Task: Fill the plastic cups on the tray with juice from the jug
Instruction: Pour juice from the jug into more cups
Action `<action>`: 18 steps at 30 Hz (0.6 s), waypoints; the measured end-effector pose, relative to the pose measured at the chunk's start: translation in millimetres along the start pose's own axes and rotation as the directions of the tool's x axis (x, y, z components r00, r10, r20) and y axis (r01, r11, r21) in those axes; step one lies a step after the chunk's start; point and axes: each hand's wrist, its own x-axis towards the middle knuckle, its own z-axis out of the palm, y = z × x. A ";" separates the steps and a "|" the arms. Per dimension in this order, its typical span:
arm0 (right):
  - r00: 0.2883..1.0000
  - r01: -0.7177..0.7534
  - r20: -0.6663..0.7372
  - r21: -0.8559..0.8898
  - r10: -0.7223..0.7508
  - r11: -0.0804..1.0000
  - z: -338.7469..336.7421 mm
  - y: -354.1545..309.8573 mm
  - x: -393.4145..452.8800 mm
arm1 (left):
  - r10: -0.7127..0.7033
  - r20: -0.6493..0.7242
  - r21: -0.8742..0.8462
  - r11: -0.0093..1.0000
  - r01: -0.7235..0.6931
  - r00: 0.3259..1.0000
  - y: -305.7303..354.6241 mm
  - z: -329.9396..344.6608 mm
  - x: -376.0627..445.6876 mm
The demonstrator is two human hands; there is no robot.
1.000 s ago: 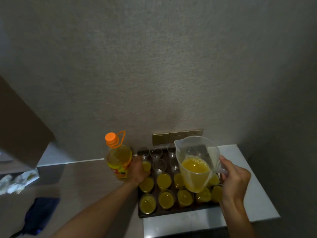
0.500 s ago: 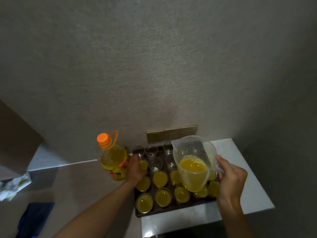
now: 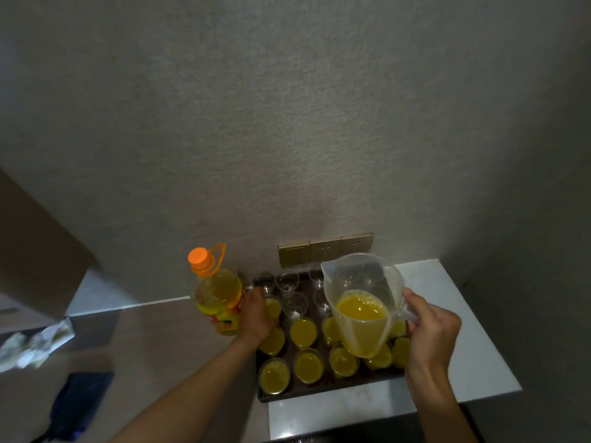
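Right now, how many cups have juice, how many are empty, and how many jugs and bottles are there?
Cups with juice: 10 in view
Empty cups: 5 in view
Jug: 1
Bottle: 1
Total: 17, though more cups may hide behind the jug.

Bare forearms, unadorned hands (image 3: 256,314)

The jug (image 3: 363,306) has tipped a little further over the tray (image 3: 319,393).
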 end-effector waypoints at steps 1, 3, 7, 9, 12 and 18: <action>1.000 -0.002 0.005 0.000 0.002 1.000 -0.1 0.6 0.1 | 0.019 -0.005 0.050 0.999 -0.019 1.000 -0.3 -1.1 -1.5; 1.000 -0.007 0.005 -0.005 0.007 1.000 -0.5 1.0 -0.1 | 0.093 0.011 0.126 0.988 -0.093 0.996 2.3 -4.6 -2.8; 1.000 -0.017 -0.004 0.004 0.017 1.000 -1.7 -1.4 -0.7 | 0.239 0.174 0.176 0.947 -0.269 0.955 21.2 -7.5 0.2; 1.000 -0.019 -0.003 0.006 0.019 1.000 -2.7 -2.8 -0.6 | 0.280 0.224 0.168 0.932 -0.320 0.934 28.6 -5.3 2.6; 1.000 -0.029 -0.007 0.009 0.029 1.000 -4.6 -4.5 0.5 | 0.335 0.273 0.233 0.887 -0.399 0.902 31.0 0.7 8.2; 0.999 -0.019 -0.026 0.000 0.019 1.000 -7.0 -4.0 4.8 | 0.335 0.446 0.398 0.757 -0.519 0.830 35.6 7.0 20.9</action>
